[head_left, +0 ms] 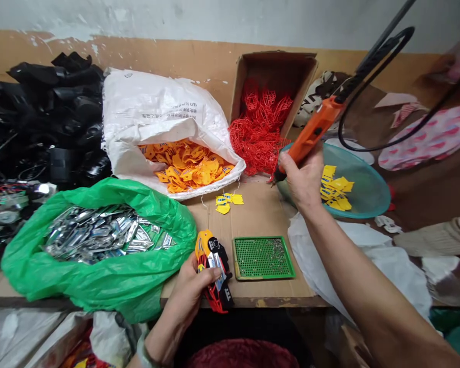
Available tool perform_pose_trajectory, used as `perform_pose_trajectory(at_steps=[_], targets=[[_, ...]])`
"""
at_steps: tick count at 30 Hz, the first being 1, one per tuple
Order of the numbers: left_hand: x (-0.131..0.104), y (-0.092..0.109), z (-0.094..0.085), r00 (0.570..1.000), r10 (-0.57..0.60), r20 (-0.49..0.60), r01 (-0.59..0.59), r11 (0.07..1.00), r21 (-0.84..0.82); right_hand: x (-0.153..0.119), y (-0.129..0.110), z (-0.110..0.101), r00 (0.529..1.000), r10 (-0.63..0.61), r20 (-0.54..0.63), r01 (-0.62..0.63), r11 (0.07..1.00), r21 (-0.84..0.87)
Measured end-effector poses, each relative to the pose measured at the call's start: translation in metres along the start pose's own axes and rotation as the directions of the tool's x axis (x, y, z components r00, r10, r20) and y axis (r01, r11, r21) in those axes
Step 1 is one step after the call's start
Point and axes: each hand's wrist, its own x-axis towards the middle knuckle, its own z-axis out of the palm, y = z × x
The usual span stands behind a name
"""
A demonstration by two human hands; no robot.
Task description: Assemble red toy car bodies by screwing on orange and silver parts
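Your left hand (191, 283) grips an elongated yellow, black, silver and red plastic assembly (217, 263), thumb on top, at the near edge of the cardboard-covered table (218, 230); white marks on its black near end are too small to read. Your right hand (304, 179) is closed around an orange-and-black powered screwdriver (314, 128), its tip pointing left and down, well apart from the assembly. Beyond the assembly lie small flat yellow plastic pieces (223, 209) with blue markings, illegible here. Farther off, the white woven sack (149, 97) of orange parts carries upside-down lines of Chinese print. At far right, a pale bag (316, 105) shows bold black lettering, only partly visible. Right of the assembly sits a green perforated plastic tray (249, 260) holding small metal screws (278, 250).
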Motion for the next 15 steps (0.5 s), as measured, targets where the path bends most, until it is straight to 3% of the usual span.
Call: perform_pose_trajectory(at_steps=[2, 4, 8, 11, 15], targets=[[0.000, 0.000, -0.002, 1.000, -0.025, 0.004, 0.025, 0.999, -0.020, -0.009, -0.012, -0.006, 0.997, 0.075, -0.032, -0.071, 0.992, 0.105], [0.000, 0.000, -0.002, 0.997, -0.070, 0.019, 0.071, 0.996, -0.056, -0.023, -0.030, -0.014, 0.987, 0.162, 0.024, -0.162, 0.945, 0.285], [-0.001, 0.000, -0.001, 0.983, -0.152, 0.106, 0.164, 0.979, -0.120, -0.061, -0.066, -0.030, 0.941, 0.281, 0.190, -0.338, 0.733, 0.590], [-0.003, -0.001, 0.001, 0.984, -0.142, 0.110, 0.156, 0.979, -0.135, -0.088, -0.080, -0.031, 0.924, 0.334, 0.188, -0.370, 0.649, 0.665], [-0.005, -0.004, 0.001, 0.986, -0.136, 0.097, 0.149, 0.979, -0.142, -0.113, -0.080, -0.024, 0.921, 0.315, 0.228, -0.380, 0.605, 0.700]])
